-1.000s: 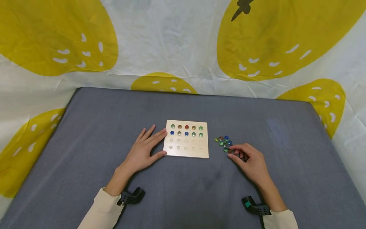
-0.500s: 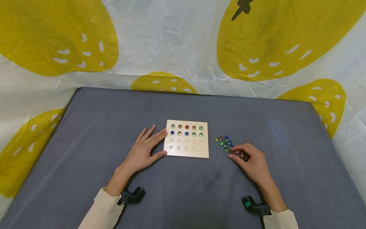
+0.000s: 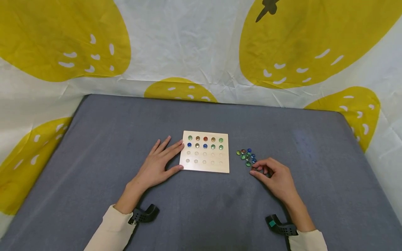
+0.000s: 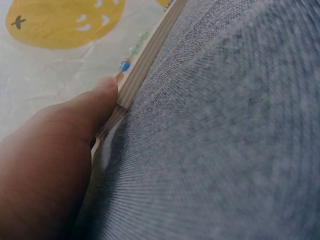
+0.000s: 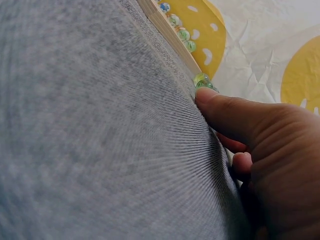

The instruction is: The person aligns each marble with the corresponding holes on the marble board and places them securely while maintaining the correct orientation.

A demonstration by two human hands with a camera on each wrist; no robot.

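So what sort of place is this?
Probably an indoor activity spot, though I can't see beyond the yellow-patterned white curtain. There's that curtain behind a grey cloth-covered table, plus a wooden board and colourful marbles.

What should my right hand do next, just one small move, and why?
Probably lift the brown marble toward the board: your right hand seems to pinch it, your left hand touches the board's edge, and the two nearer rows are empty.
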